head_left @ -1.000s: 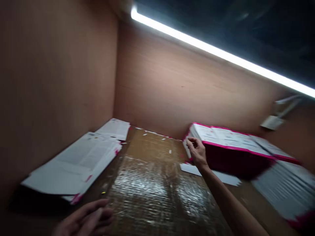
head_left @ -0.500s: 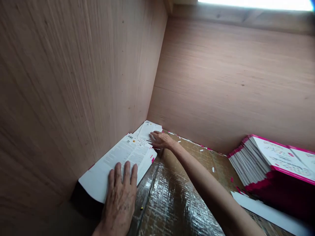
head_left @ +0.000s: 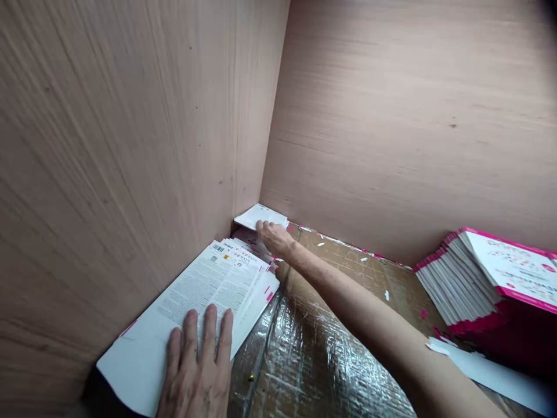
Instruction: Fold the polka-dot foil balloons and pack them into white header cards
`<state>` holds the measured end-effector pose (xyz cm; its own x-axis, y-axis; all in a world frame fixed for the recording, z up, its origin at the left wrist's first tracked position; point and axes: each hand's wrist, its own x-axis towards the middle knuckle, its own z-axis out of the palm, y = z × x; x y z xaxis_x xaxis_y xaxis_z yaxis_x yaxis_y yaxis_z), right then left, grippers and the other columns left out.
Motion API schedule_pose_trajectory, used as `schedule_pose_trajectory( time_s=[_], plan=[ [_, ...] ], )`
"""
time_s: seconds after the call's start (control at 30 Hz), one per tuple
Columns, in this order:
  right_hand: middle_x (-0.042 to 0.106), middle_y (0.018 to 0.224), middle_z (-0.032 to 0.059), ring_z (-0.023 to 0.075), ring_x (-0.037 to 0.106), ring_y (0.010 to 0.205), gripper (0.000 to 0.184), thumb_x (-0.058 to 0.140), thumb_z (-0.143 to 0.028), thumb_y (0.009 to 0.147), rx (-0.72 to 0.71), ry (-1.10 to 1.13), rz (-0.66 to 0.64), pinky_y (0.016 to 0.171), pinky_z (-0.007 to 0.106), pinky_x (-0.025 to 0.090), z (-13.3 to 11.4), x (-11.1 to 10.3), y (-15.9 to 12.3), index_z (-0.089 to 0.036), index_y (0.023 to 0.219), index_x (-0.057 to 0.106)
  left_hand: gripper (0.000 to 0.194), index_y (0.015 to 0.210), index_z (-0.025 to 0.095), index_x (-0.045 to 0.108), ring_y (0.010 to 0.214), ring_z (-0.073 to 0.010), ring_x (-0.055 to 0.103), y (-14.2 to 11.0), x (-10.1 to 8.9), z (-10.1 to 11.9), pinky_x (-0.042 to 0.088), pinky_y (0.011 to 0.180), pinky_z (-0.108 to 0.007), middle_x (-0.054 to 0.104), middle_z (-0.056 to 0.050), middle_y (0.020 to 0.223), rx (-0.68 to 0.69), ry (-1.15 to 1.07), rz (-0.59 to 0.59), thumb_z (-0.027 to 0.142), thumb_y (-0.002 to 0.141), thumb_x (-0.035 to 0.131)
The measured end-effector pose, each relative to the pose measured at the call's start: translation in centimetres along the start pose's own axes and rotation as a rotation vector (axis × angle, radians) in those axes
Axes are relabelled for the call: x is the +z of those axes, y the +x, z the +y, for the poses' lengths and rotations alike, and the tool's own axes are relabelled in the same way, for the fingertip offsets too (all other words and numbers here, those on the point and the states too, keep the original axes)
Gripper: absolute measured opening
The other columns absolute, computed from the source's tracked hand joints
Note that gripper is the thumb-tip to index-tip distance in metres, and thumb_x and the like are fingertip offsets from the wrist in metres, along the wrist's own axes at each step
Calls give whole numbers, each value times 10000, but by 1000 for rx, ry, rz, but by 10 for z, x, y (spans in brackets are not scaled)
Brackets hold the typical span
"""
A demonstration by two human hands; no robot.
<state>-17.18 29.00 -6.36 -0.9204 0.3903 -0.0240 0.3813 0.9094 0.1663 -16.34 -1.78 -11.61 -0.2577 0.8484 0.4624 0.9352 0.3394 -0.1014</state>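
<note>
Left hand (head_left: 198, 371) lies flat on the printed card stack (head_left: 183, 307), lower left, fingers spread, gripping nothing. Right hand (head_left: 277, 238) curls its grip at the white cards (head_left: 252, 216) near frame centre; whether it pinches them can't be told. Uneven pressing could skew the loosely squared stack.

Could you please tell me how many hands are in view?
2: the left hand rests on the near stack of printed sheets, and the right hand is at the smaller white stack farther back.
</note>
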Motion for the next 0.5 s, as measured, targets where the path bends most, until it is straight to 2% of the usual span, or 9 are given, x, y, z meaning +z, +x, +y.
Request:
schedule_pose_trajectory(
  time_s=[0.07,0.13,0.23,0.33,0.4,0.47,0.5],
  plan=[
    [645,1102,239,306,660,994,298,456,-5,869,61,15,39,797,360,514,7,-5,-1,-60,1154,521,542,1386,114,540,1384,-439,355,2,-2,0,395,1045,-601,483,-206,1455,-10,1,-24,141,863,400],
    [663,1087,201,277,669,964,294,409,-8,898,108,36,70,791,343,513,17,-14,-7,-99,1145,540,525,1374,124,555,1359,-427,400,3,-4,-1,399,1042,-593,501,-199,1441,-20,-9,-39,152,879,383],
    [643,1174,144,226,653,989,321,344,-84,969,155,61,146,797,296,502,37,-34,-38,-162,1220,529,504,1353,107,574,1325,-442,435,2,-2,-5,394,1024,-613,514,-215,1423,-22,-59,-14,206,923,333],
    [642,1145,103,182,628,972,303,330,-156,1001,162,94,250,799,252,480,54,-58,-97,-171,1199,558,567,1304,45,601,1282,-508,444,13,0,-8,403,953,-669,559,-278,1343,-36,-162,9,362,951,290],
    [658,945,61,151,608,813,252,370,-162,983,132,177,310,718,228,468,60,-75,-148,-156,1027,618,689,1252,-12,613,1244,-532,467,29,-7,-5,424,917,-671,593,-317,1265,-62,-244,26,513,932,302],
    [596,738,7,116,525,637,209,442,-171,944,43,393,338,587,209,422,58,-92,-198,-161,832,617,773,1312,-27,542,1256,-488,483,50,-23,4,435,963,-623,571,-310,1305,-116,-364,91,600,898,362],
    [559,680,-14,101,480,586,203,475,-184,929,-18,500,309,542,201,391,54,-100,-220,-166,775,606,784,1377,-11,473,1272,-443,493,61,-33,10,442,995,-576,546,-286,1353,-141,-454,132,598,888,405]
  ],
)
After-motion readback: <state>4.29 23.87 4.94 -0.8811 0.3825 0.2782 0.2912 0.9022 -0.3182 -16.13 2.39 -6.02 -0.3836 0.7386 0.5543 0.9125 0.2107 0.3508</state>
